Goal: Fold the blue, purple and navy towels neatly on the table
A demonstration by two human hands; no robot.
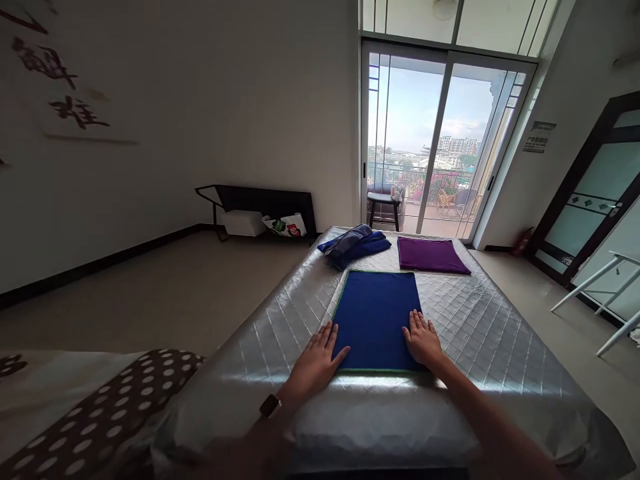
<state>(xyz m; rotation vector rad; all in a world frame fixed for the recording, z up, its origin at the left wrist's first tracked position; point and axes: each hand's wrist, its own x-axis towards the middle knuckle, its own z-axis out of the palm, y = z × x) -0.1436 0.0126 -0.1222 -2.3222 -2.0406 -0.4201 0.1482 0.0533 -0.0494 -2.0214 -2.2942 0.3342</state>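
A blue cloth (377, 323) with green edging lies flat on the silver quilted mattress (500, 340). At its left edge rests my left hand (319, 357), fingers stretched out and thumb spread over the cloth; a dark watch sits on that wrist. My right hand (423, 339) lies flat on the cloth's right side with fingers extended. Beyond the blue cloth, a crumpled dark blue cloth heap (355, 245) lies toward the far left. A purple cloth (433, 255), spread flat, is at the far right.
Brown polka-dot bedding (105, 407) lies at the lower left. Against the wall, a black rack (265, 203) stands with a white box (243, 223) by it. Sliding glass doors (440, 140) are behind the mattress. A white-legged table (617, 287) stands at right.
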